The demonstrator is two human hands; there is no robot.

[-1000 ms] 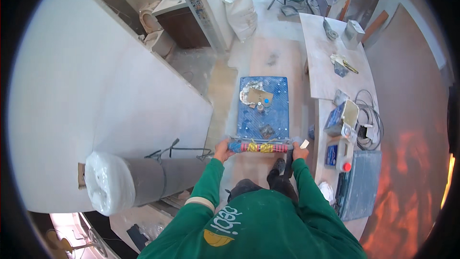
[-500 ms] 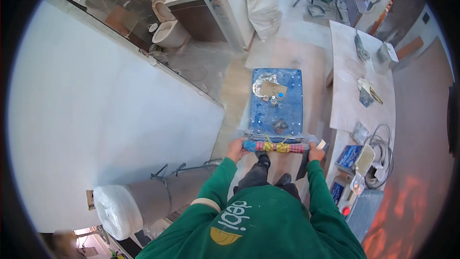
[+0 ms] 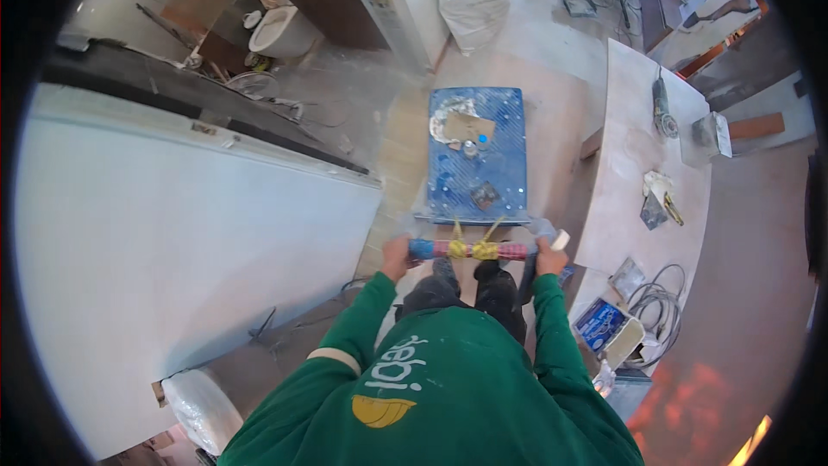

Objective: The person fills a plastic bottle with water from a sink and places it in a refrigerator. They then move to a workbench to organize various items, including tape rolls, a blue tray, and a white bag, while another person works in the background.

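Note:
Both ends of a push-trolley handle (image 3: pixel 440 248), wrapped in blue and pink with yellow ties, are in my grip. My left hand (image 3: pixel 397 257) closes round its left end, while my right hand (image 3: pixel 548 257) holds the right end, where whitish wrapping and a pale stick (image 3: pixel 561 241) show. Beyond the handle lies the trolley's blue ribbed deck (image 3: pixel 504 168). On it are a crumpled white cloth (image 3: pixel 442 126), a piece of cardboard (image 3: pixel 471 128), a small bottle (image 3: pixel 470 149) and a dark square piece (image 3: pixel 485 196). My fingertips are mostly hidden by the bar.
Right of the trolley runs a pale worktable (image 3: pixel 625 155) with an angle grinder (image 3: pixel 662 112), a coiled grey cable (image 3: pixel 660 306) and a blue box (image 3: pixel 599 323). A white wall panel (image 3: pixel 207 242) stands at left. A large white sack (image 3: pixel 473 4) and a toilet (image 3: pixel 283 32) are farther off.
My view has shifted forward, and the worktable and doorway have moved within it. The trolley and my hands appear higher and farther left. My feet have changed position; both hands keep hold of the handle.

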